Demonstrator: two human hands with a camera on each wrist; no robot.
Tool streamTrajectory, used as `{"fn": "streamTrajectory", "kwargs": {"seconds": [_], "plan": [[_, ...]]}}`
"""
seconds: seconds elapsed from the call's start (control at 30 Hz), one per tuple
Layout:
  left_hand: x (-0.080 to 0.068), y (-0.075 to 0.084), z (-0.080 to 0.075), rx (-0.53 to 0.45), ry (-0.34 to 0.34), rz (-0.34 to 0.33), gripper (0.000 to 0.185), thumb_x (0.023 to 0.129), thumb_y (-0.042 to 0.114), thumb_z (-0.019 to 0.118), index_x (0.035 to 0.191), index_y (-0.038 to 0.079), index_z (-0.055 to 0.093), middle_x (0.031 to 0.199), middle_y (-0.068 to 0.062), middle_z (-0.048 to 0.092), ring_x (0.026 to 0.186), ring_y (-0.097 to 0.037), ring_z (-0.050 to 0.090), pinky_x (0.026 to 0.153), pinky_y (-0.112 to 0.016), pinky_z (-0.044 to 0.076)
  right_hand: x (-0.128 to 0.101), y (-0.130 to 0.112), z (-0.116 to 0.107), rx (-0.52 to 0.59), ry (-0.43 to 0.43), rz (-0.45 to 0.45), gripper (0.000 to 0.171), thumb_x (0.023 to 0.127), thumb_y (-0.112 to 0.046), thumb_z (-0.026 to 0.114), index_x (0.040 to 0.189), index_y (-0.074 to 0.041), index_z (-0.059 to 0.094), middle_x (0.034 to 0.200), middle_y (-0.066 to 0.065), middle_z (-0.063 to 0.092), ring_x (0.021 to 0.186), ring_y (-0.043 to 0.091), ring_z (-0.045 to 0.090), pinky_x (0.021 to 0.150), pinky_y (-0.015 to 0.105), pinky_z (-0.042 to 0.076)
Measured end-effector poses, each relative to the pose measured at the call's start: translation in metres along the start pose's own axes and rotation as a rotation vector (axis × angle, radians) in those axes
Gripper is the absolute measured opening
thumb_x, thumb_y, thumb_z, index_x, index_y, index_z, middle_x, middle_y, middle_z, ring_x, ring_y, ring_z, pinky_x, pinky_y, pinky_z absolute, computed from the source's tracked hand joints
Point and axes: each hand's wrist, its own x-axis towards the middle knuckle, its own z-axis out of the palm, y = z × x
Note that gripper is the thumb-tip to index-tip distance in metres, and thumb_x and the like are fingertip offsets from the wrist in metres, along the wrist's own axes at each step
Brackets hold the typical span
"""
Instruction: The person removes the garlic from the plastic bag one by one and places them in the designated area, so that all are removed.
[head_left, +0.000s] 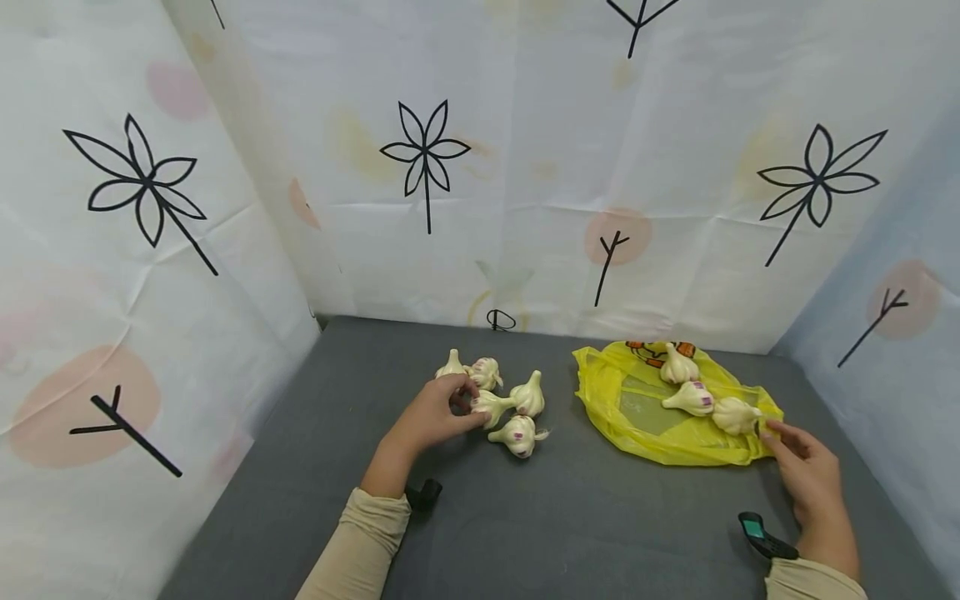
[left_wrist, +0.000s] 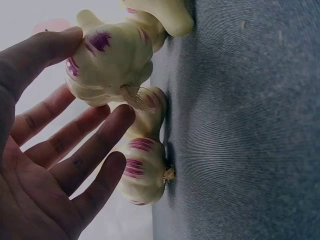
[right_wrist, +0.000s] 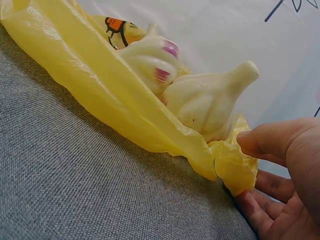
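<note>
Several garlic bulbs, white with purple streaks, lie in a cluster [head_left: 517, 400] on the grey table top [head_left: 585, 525]. My left hand [head_left: 463, 406] is at that cluster and holds one garlic bulb [left_wrist: 110, 60] between thumb and fingers [left_wrist: 95, 135]. Another bulb [left_wrist: 142, 170] lies on the cloth just below it. To the right lies a flattened yellow plastic bag [head_left: 652, 421] with three bulbs on it, the nearest one [head_left: 735, 414] by its right end. My right hand [head_left: 772, 433] pinches that end of the bag [right_wrist: 232, 167], next to a bulb [right_wrist: 205, 102].
Patterned white sheets [head_left: 525, 167] wall the table at the back and on both sides. A small black object [head_left: 424, 493] sits by my left wrist, and a black and teal device [head_left: 761, 535] by my right wrist.
</note>
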Motion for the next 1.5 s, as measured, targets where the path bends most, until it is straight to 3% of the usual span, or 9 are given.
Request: {"fn": "streamTrajectory", "kwargs": {"seconds": [0.13, 0.43, 0.83, 0.97, 1.03, 1.2, 1.27, 1.5], "plan": [[-0.001, -0.006, 0.002, 0.005, 0.000, -0.011, 0.029, 0.085, 0.032, 0.078, 0.104, 0.019, 0.062, 0.104, 0.002, 0.062, 0.095, -0.017, 0.068, 0.076, -0.033, 0.055, 0.000, -0.001, 0.001, -0.002, -0.007, 0.004, 0.063, 0.095, -0.055, 0.051, 0.149, -0.021, 0.045, 0.147, 0.009, 0.041, 0.136, 0.032, 0.034, 0.090, 0.032, 0.043], [-0.001, -0.014, 0.004, -0.024, -0.050, -0.064, 0.027, 0.087, 0.032, 0.076, 0.102, 0.017, 0.060, 0.106, 0.002, 0.062, 0.097, -0.014, 0.067, 0.074, -0.030, 0.054, 0.002, -0.003, 0.000, 0.023, -0.020, 0.014, 0.065, 0.096, -0.055, 0.050, 0.150, -0.021, 0.042, 0.153, 0.011, 0.035, 0.142, 0.034, 0.030, 0.107, 0.050, 0.038], [0.000, -0.017, 0.006, -0.012, -0.046, -0.069, 0.028, 0.087, 0.037, 0.075, 0.104, 0.021, 0.060, 0.105, 0.004, 0.061, 0.099, -0.014, 0.067, 0.076, -0.031, 0.054, 0.001, 0.000, 0.000, 0.040, -0.025, 0.014, 0.064, 0.096, -0.055, 0.050, 0.151, -0.023, 0.042, 0.160, 0.009, 0.029, 0.146, 0.034, 0.026, 0.114, 0.054, 0.032], [0.000, -0.019, 0.006, 0.005, -0.034, -0.071, 0.030, 0.086, 0.041, 0.075, 0.106, 0.024, 0.061, 0.108, 0.003, 0.062, 0.099, -0.015, 0.067, 0.078, -0.031, 0.054, 0.001, 0.000, 0.000, 0.036, -0.019, 0.009, 0.063, 0.096, -0.055, 0.051, 0.150, -0.023, 0.043, 0.156, 0.007, 0.033, 0.145, 0.033, 0.028, 0.112, 0.051, 0.035], [0.000, -0.020, 0.007, 0.004, -0.029, -0.074, 0.030, 0.086, 0.042, 0.075, 0.107, 0.025, 0.061, 0.109, 0.003, 0.062, 0.100, -0.016, 0.067, 0.080, -0.032, 0.054, 0.001, 0.001, 0.000, 0.028, -0.013, 0.004, 0.062, 0.095, -0.055, 0.052, 0.148, -0.024, 0.045, 0.151, 0.006, 0.039, 0.142, 0.031, 0.030, 0.105, 0.041, 0.042], [-0.001, -0.020, 0.006, 0.007, -0.030, -0.071, 0.032, 0.086, 0.043, 0.075, 0.108, 0.025, 0.062, 0.108, 0.004, 0.063, 0.096, -0.015, 0.067, 0.078, -0.032, 0.055, 0.001, 0.001, -0.001, 0.010, -0.010, 0.002, 0.063, 0.095, -0.056, 0.052, 0.148, -0.023, 0.046, 0.146, 0.006, 0.042, 0.138, 0.031, 0.033, 0.096, 0.035, 0.043], [0.000, -0.019, 0.006, 0.007, -0.032, -0.066, 0.032, 0.086, 0.043, 0.075, 0.109, 0.024, 0.063, 0.108, 0.004, 0.063, 0.093, -0.013, 0.067, 0.076, -0.031, 0.055, 0.001, 0.000, 0.000, 0.012, -0.011, 0.005, 0.063, 0.095, -0.056, 0.052, 0.148, -0.023, 0.045, 0.147, 0.007, 0.041, 0.139, 0.031, 0.032, 0.099, 0.040, 0.042], [0.000, -0.020, 0.006, 0.006, -0.030, -0.061, 0.034, 0.087, 0.043, 0.074, 0.111, 0.023, 0.063, 0.108, 0.004, 0.064, 0.092, -0.013, 0.066, 0.074, -0.030, 0.054, 0.001, 0.001, -0.001, 0.019, -0.015, -0.004, 0.062, 0.095, -0.056, 0.052, 0.148, -0.024, 0.045, 0.143, 0.005, 0.043, 0.139, 0.032, 0.032, 0.099, 0.042, 0.041]]}}
